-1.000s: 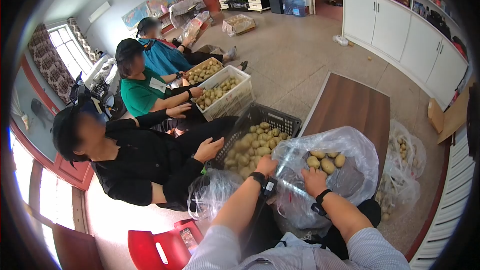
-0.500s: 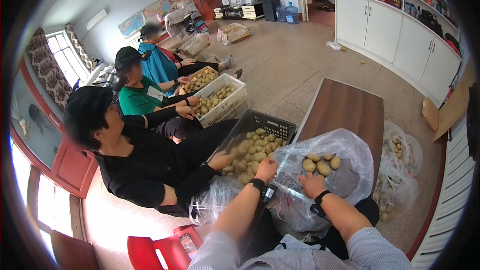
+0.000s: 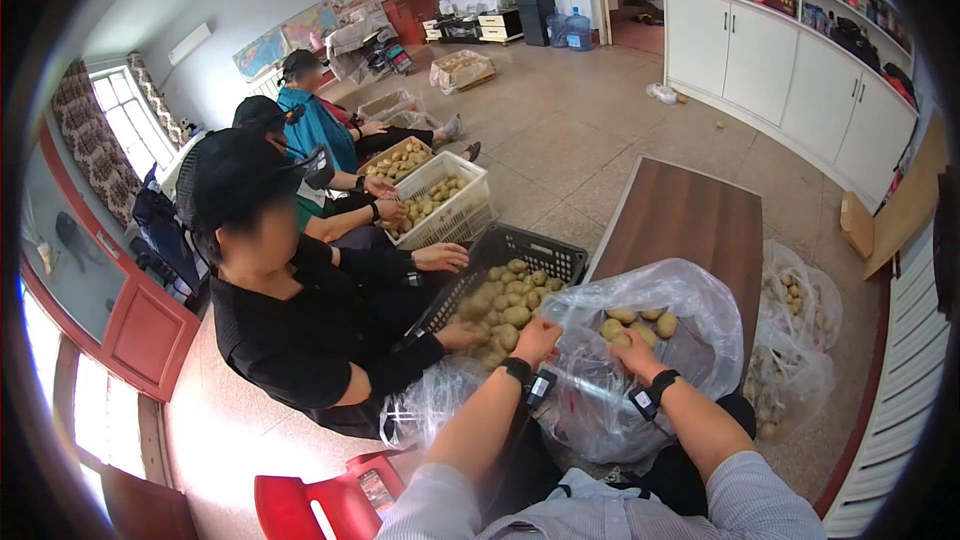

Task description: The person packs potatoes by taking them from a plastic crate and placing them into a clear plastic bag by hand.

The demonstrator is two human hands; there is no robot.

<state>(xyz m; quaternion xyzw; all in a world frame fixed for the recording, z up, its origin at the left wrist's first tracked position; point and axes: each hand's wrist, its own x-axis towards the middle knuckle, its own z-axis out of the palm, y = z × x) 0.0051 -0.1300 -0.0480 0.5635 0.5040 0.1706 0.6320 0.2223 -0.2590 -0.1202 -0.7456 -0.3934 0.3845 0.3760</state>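
Note:
A clear plastic bag (image 3: 715, 315) lies open in front of me, its mouth spread over the near end of a brown wooden table. Several potatoes (image 3: 667, 325) sit inside it. My left hand (image 3: 538, 340) is closed on the bag's left edge, beside the black crate. Inside the bag's mouth, my right hand (image 3: 638, 355) has its fingers curled against a potato (image 3: 612, 328) at the near side of the group; the fingers partly hide it. The black plastic crate (image 3: 550, 245) to the left holds many potatoes (image 3: 515, 315).
A co-worker in black (image 3: 290, 330) sits at my left with a hand (image 3: 462, 336) in the crate. Two other people sit beyond, by a white crate (image 3: 478, 202) of potatoes. The wooden table (image 3: 680, 210) stands ahead. Filled plastic bags (image 3: 795, 365) lie right; a red chair (image 3: 310, 500) stands left.
My right hand has moved slightly forward to the near potato and its fingers have curled. My left hand stays at the bag's edge. The co-worker in black has leaned and turned toward the crate.

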